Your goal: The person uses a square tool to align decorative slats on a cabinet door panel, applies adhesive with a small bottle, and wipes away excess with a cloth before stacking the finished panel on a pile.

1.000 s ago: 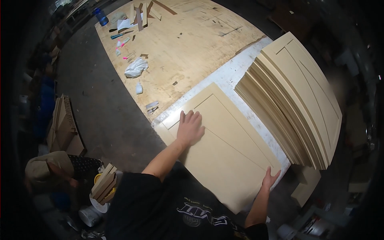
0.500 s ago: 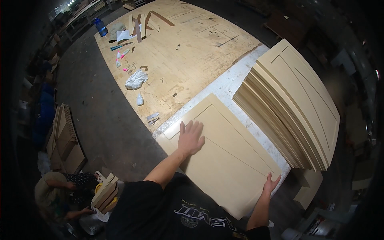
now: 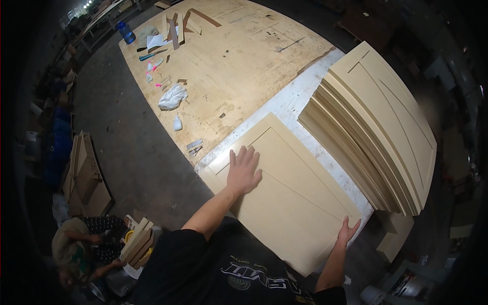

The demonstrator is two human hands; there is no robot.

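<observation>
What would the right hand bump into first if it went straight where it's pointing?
Probably the stack of panels. The right hand points toward its near end, though height and depth are hard to judge here.

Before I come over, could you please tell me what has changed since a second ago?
The co-worker at lower left has shifted toward the picture's lower edge, with one arm now stretched toward the wood pieces. The left grip stays flat on the panel, the right grip open by its right corner; neither visibly took hold or let go. The stack is unchanged.
</observation>
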